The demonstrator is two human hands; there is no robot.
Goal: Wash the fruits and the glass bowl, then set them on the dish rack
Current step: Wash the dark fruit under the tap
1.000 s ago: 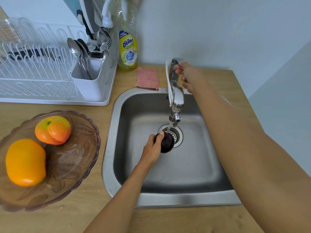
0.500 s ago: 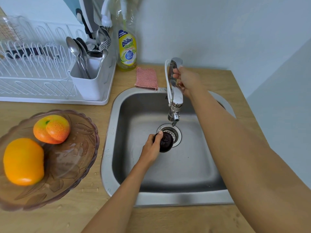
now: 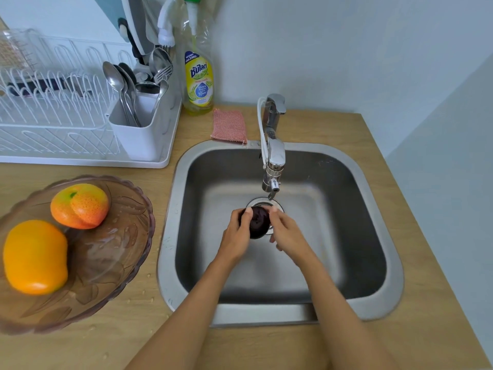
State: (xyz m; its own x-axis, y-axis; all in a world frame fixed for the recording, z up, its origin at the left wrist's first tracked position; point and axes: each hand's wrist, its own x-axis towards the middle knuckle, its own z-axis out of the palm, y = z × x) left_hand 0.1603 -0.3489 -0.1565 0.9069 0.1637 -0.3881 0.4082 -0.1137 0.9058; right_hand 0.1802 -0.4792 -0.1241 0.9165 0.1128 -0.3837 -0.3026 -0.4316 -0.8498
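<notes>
A pale wood-grain counter (image 3: 333,348) fills the corner between plain light walls, holding a square brushed-steel sink (image 3: 381,263) with rounded corners. Left of it sits a scalloped, brown-tinted glass bowl (image 3: 112,263), wet inside, with a smooth orange fruit (image 3: 34,257) and a dimpled orange-red fruit (image 3: 80,205). A white wire dish rack (image 3: 53,116) stands behind the bowl. Over the drain, below the chrome faucet (image 3: 274,153), the left hand (image 3: 236,240) and right hand (image 3: 286,235) both cup a small round dark purple fruit (image 3: 257,221). The right hand has left the faucet lever, and no stream shows now
</notes>
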